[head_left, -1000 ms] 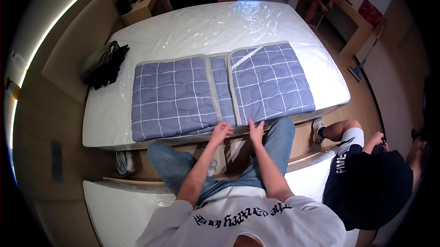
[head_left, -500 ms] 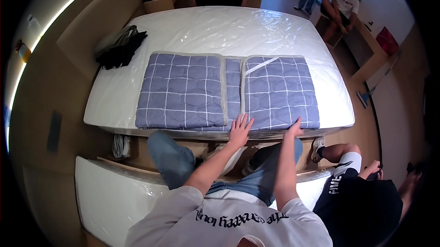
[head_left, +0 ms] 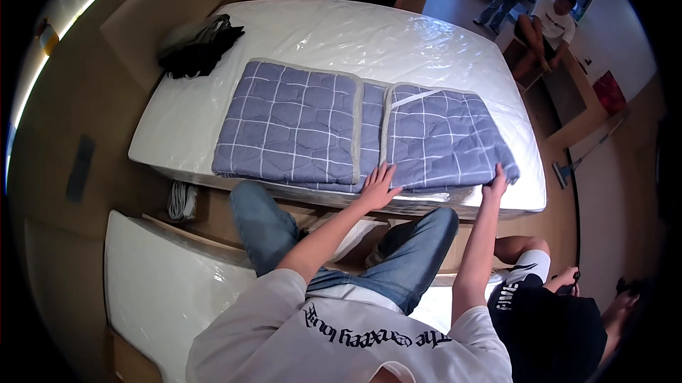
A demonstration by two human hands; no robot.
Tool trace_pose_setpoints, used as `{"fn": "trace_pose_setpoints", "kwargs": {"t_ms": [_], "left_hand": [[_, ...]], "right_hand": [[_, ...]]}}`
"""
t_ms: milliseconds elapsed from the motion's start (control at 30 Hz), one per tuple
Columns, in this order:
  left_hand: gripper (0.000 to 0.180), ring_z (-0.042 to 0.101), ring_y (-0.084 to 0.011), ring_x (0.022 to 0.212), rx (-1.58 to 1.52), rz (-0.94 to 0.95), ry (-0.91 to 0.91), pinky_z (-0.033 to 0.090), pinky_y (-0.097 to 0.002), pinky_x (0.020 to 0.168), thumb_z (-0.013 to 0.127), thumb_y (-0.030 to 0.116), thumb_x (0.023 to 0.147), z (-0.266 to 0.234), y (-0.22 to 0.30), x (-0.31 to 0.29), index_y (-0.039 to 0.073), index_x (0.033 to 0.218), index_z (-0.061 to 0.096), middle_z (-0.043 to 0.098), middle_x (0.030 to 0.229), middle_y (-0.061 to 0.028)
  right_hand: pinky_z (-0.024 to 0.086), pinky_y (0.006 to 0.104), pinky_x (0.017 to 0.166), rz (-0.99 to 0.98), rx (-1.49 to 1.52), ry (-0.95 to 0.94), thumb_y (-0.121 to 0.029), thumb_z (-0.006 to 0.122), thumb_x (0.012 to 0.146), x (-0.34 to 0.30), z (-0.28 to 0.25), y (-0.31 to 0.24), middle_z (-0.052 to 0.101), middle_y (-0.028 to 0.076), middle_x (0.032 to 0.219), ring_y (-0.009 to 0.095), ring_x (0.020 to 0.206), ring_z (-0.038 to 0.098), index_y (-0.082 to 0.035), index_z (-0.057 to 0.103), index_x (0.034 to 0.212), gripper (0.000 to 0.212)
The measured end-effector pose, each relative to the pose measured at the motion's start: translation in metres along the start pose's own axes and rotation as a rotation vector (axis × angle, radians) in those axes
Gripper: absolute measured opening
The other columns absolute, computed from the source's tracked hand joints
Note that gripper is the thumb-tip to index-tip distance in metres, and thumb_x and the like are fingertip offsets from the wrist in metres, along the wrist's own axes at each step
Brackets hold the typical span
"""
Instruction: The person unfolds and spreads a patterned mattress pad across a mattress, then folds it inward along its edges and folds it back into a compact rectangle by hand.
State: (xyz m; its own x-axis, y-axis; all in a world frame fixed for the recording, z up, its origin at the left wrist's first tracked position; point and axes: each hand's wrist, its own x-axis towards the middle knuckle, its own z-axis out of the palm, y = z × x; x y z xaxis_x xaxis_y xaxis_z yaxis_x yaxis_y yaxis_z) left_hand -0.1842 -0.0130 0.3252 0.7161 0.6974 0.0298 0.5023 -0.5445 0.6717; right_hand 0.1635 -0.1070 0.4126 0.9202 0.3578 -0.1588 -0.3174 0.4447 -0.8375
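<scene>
A blue-grey quilted mattress pad (head_left: 291,124) with white grid lines lies folded on a plastic-wrapped white mattress (head_left: 334,35). Its two side flaps are turned inward, leaving a narrow strip between their grey-bound edges. Across the top corner of the right flap runs a white strap (head_left: 415,97). My left hand (head_left: 379,188) rests with fingers spread on the pad's near edge, close to that strip. At the near right corner, my right hand (head_left: 496,183) has its fingers closed on the pad and pulls it out to the right.
Dark clothes (head_left: 202,46) lie at the mattress's left end. Behind me is another wrapped mattress (head_left: 170,276). A coiled white cable (head_left: 182,200) sits below the bed. One person (head_left: 554,312) crouches at my right; others are farther back. A mop (head_left: 565,173) stands on the right.
My right hand has taken hold of the pad's near right corner and moved right, stretching that corner outward. My left hand stays on the near edge. The view has shifted slightly.
</scene>
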Motion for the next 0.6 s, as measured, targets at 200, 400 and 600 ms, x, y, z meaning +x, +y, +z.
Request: {"fn": "trace_pose_setpoints", "kwargs": {"t_ms": [200, 400, 600], "left_hand": [[0.067, 0.016, -0.0356, 0.131, 0.051, 0.013, -0.081, 0.015, -0.0440, 0.105, 0.039, 0.045, 0.087, 0.014, -0.018, 0.009, 0.009, 0.139, 0.016, 0.009, 0.144, -0.0166], [0.052, 0.051, -0.0225, 0.108, -2.176, -0.209, -0.060, 0.034, -0.0363, 0.096, 0.043, 0.044, 0.085, -0.025, -0.084, 0.003, 0.009, 0.124, 0.044, 0.052, 0.120, -0.0084], [0.052, 0.055, -0.0204, 0.098, -2.214, -0.384, 0.329, 0.042, -0.0370, 0.083, 0.046, 0.048, 0.084, -0.028, -0.076, -0.033, 0.005, 0.112, 0.051, 0.057, 0.108, -0.0065]], "right_hand": [[0.037, 0.0309, 0.087, -0.537, -0.358, -0.103, -0.006, 0.073, 0.066, -0.154, 0.162, -0.018, 0.053, 0.011, 0.108, 0.022, 0.098, 0.052, 0.003, 0.046, 0.113, 0.055], [0.037, 0.0302, 0.083, -0.766, -0.459, -0.370, -0.012, 0.072, 0.066, -0.311, 0.270, 0.022, 0.052, 0.012, 0.097, 0.020, 0.090, 0.049, 0.004, 0.046, 0.106, 0.051], [0.044, 0.0369, 0.075, -0.961, -0.506, -0.774, 0.004, 0.057, 0.049, -0.415, 0.322, 0.145, 0.050, 0.014, 0.103, 0.034, 0.091, 0.053, -0.005, 0.050, 0.087, 0.040]]}}
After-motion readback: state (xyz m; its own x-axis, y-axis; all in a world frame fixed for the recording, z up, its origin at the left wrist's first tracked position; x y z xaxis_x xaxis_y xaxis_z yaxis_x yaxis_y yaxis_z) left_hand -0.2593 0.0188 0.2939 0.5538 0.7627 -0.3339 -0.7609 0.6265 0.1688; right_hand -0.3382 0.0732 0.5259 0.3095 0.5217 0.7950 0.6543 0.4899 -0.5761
